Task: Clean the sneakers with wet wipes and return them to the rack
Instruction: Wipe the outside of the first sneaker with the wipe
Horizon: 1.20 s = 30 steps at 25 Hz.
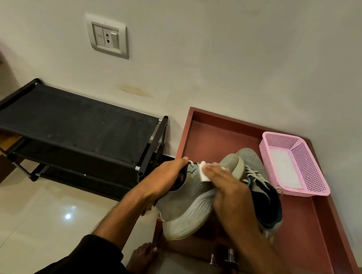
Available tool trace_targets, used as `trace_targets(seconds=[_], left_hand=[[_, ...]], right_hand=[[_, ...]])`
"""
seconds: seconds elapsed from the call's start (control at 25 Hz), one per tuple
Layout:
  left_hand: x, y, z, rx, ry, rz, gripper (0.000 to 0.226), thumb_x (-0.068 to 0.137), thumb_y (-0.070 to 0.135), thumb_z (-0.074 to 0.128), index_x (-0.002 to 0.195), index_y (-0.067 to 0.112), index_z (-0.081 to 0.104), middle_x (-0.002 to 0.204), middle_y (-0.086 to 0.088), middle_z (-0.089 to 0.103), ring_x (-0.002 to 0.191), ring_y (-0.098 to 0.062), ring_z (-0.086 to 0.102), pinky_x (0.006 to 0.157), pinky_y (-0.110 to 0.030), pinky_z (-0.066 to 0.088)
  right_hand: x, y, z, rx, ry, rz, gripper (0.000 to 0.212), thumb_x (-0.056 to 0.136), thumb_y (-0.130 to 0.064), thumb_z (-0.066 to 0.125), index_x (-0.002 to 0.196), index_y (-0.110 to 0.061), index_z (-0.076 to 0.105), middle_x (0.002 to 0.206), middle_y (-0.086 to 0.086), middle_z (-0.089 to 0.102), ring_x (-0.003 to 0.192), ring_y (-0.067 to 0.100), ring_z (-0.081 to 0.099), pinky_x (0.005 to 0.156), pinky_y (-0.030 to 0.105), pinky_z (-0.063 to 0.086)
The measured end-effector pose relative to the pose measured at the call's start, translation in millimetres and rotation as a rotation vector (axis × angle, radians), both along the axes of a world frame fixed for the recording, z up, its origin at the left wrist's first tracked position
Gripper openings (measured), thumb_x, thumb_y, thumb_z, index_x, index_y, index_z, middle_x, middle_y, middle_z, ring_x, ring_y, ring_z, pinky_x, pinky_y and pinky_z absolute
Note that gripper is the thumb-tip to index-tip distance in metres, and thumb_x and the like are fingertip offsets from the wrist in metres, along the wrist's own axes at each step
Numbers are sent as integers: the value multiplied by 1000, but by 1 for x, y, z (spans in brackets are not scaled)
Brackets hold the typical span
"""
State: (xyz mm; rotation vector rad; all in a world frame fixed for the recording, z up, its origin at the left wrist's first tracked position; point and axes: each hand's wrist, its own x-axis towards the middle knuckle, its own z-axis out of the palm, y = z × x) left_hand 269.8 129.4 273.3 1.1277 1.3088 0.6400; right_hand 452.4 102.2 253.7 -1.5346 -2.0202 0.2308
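Your left hand [166,177] is gripping the grey mesh sneaker [190,204] at its collar, above the red-brown tray [313,231], with the toe pointing away from you. Your right hand [232,191] is lying flat-fingered across it, pressing the small white wet wipe [203,172].

No readable text anywhere in this view. The wall socket plate [107,37] carries a small dark mark on its left module, too small to make out. The grey sneaker [188,199] in the hands has a pale curved mark on its side, no letters legible. The pink basket [306,170] and the black shoe rack [72,123] bear no labels that can be read.
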Motion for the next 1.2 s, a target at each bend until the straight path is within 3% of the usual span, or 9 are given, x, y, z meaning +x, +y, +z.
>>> trace_targets(seconds=[0.12, 0.24, 0.32, 0.48, 0.64, 0.76, 0.84, 1.0, 1.2], left_hand=[[-1, 0, 2, -17, -51, 9, 49, 100, 55, 33, 91, 22, 68, 95, 2, 71, 90, -14, 65, 83, -29, 47], [1, -1, 2, -14, -11, -2, 50, 97, 61, 33, 92, 20, 62, 98, -1, 67, 93, -16, 61, 91, -38, 48], [1, -2, 1, -7, -6, -9, 48, 99, 57, 34, 99, 24, 69, 102, 2, 71, 98, -14, 64, 92, -34, 49], [-1, -1, 6, -95, -98, 13, 45, 100, 52, 38, 96, 22, 72, 91, 2, 75, 89, -13, 68, 85, -29, 51], [5, -5, 10, -51, -51, -53, 40, 101, 51, 36, 91, 16, 53, 77, -2, 51, 69, -14, 47, 72, -28, 42], [6, -4, 9, -57, -96, -71, 41, 101, 46, 42, 101, 11, 63, 98, -9, 68, 90, -24, 65, 86, -34, 53], [4, -5, 11, -54, -155, -116, 32, 100, 42, 48, 116, 20, 64, 114, -7, 70, 109, -21, 66, 96, -34, 54], [4, -8, 13, -20, -279, -255, 27, 94, 10, 61, 118, 23, 56, 104, 1, 74, 99, -13, 71, 80, -22, 56], [-1, -6, 9, 25, -226, -282, 44, 90, 1, 65, 129, 14, 50, 117, -9, 68, 105, -17, 69, 85, -25, 56]], right_hand=[[-14, -15, -3, 74, -67, 285, 48, 88, 2, 45, 130, -11, 63, 136, -1, 58, 132, 10, 49, 117, 24, 30], [8, 10, -7, -11, 1, -13, 54, 86, 13, 50, 129, -15, 64, 135, 1, 61, 131, 18, 54, 117, 26, 31], [1, 8, -4, -39, 32, -76, 55, 84, 16, 52, 128, -14, 65, 134, 3, 62, 131, 19, 54, 116, 26, 31], [-14, -12, -3, 20, -35, 243, 53, 85, 4, 42, 131, -13, 63, 137, -2, 59, 133, 10, 50, 119, 28, 29], [13, 6, -8, -49, 45, -111, 64, 78, 20, 54, 131, -14, 63, 136, -1, 60, 131, 19, 54, 117, 40, 35], [-11, -14, -5, 3, -32, 174, 55, 87, 7, 46, 137, -14, 56, 142, -5, 52, 137, 7, 43, 120, 28, 27], [-6, -11, -8, 40, -81, 256, 52, 91, -3, 37, 138, -14, 57, 144, -2, 53, 137, 9, 45, 120, 34, 29], [20, 14, -6, -51, 16, -54, 60, 85, 15, 50, 136, -16, 59, 141, -1, 57, 135, 18, 50, 120, 42, 28], [11, -3, -5, -2, -83, 259, 56, 88, 1, 41, 139, -16, 56, 143, -2, 54, 138, 12, 45, 121, 34, 26]])
